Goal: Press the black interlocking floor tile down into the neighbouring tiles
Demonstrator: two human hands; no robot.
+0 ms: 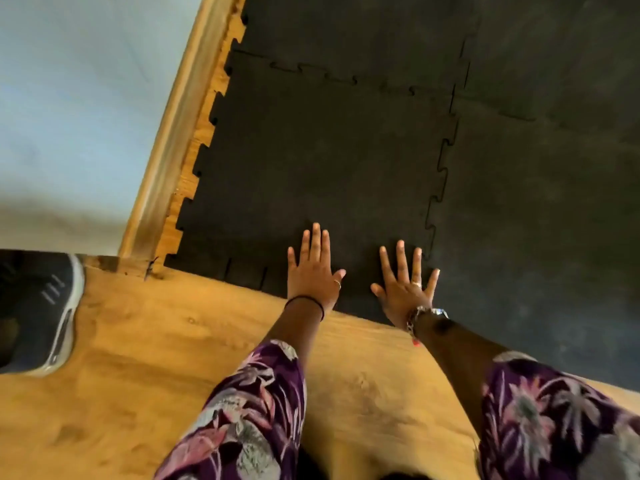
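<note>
i have both arms stretched forward and down, sleeves in a purple floral print ending partway along the forearms. my left hand lies flat, palm down, fingers straight and close together, thumb angled out to the right, a thin dark band at the wrist. my right hand is flat too, fingers fanned wider, thumb out to the left, a ring on one finger and a metal watch at the wrist. the two hands sit side by side, apart.

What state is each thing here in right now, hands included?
Black tile: flat on the floor, right edge meshed with the next tile.
Left hand: open, palm flat on the tile.
Right hand: open, fingers spread, flat on the tile.
Shoe: on the wooden floor.
</note>
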